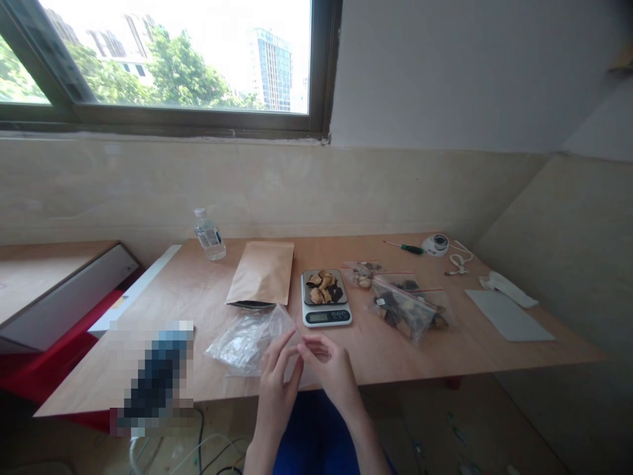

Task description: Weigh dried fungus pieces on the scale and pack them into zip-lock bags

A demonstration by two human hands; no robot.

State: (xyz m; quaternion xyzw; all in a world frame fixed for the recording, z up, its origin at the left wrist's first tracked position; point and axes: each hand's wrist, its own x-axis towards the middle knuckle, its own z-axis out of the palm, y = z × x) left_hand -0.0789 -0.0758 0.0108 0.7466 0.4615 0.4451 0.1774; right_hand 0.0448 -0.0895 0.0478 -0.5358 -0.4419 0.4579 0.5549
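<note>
My left hand (277,382) and my right hand (330,368) meet at the near edge of the wooden table (198,290). Both pinch the rim of an empty clear plastic bag (247,340) that lies crumpled in front of them. Just beyond stands a small digital scale (326,315) with brown and dark dried pieces heaped on its plate. A brown paper pouch (262,272) lies flat left of the scale. Right of the scale lie two clear zip bags (408,307) filled with similar dark pieces.
A small water bottle (210,235) stands at the back left. A green-handled screwdriver (405,248), a round white device (436,244) with a cord and a grey sheet (509,316) lie at the right. A blurred dark object (155,376) sits near the front left edge.
</note>
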